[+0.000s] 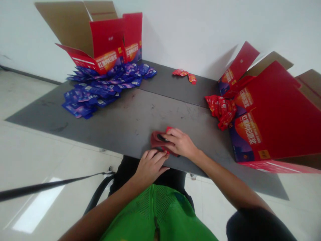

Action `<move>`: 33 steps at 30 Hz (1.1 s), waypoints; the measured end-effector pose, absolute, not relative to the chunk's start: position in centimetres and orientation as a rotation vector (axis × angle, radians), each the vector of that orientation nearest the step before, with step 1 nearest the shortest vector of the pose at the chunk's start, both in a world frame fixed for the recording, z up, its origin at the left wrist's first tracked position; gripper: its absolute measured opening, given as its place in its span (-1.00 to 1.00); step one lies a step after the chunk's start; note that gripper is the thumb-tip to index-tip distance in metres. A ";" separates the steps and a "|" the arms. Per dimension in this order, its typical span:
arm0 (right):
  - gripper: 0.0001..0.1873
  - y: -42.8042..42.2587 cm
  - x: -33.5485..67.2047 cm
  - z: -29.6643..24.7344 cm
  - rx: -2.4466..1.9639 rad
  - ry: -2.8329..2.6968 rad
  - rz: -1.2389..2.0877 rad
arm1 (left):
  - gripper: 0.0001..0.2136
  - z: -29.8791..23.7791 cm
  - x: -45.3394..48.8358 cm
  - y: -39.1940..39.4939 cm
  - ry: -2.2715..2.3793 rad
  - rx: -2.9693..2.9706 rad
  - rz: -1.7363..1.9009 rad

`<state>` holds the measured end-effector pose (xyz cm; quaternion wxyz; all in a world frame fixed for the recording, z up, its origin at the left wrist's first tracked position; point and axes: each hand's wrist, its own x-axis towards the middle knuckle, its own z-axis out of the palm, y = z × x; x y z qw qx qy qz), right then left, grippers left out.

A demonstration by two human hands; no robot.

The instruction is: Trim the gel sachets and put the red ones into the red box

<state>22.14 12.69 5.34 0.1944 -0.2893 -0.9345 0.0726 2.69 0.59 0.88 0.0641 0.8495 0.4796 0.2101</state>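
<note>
Near the table's front edge, my right hand (182,144) is closed on a brownish-red cloth (155,140) with a dark patch in its folds. The cloth lies over a red sachet (169,128), of which only small parts show. My left hand (151,165) rests at the table edge just below the cloth. Its fingertips pinch the sachet's near side, though the cloth and fingers hide most of that grip.
Blue sachets (100,88) lie heaped at the left before an open red carton (107,40). Red sachets (222,108) are piled beside another open carton (276,113) at the right. A few red sachets (184,72) lie at the back of the grey table (140,117), along the wall.
</note>
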 end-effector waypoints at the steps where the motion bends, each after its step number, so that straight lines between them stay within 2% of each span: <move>1: -0.64 13.9 22.5 5.2 -0.876 -2.586 0.182 | -0.59 0.9 2.7 0.6 1.446 2.561 0.633; 6: -0.63 17.0 23.5 7.1 -1.086 -2.433 0.009 | -0.57 1.0 2.7 0.6 1.455 2.543 0.636; 12: -0.66 11.4 21.5 6.8 -0.812 -2.639 0.194 | -0.58 0.9 2.7 0.6 1.470 2.562 0.600; 16: -0.63 14.7 22.5 5.3 -0.950 -2.556 0.163 | -0.56 0.9 2.7 0.7 1.447 2.593 0.605; 19: -0.61 17.1 23.5 6.3 -1.116 -2.460 0.065 | -0.57 0.9 2.7 0.6 1.454 2.588 0.600; 23: -0.58 14.3 22.5 7.6 -1.050 -2.446 0.148 | -0.57 0.9 2.7 0.5 1.465 2.586 0.580; 26: -0.64 12.2 21.4 6.5 -0.903 -2.569 0.244 | -0.56 0.9 2.7 0.4 1.466 2.586 0.592; 33: -0.64 17.2 22.8 5.6 -1.121 -2.412 0.090 | -0.55 1.0 2.7 0.5 1.445 2.551 0.624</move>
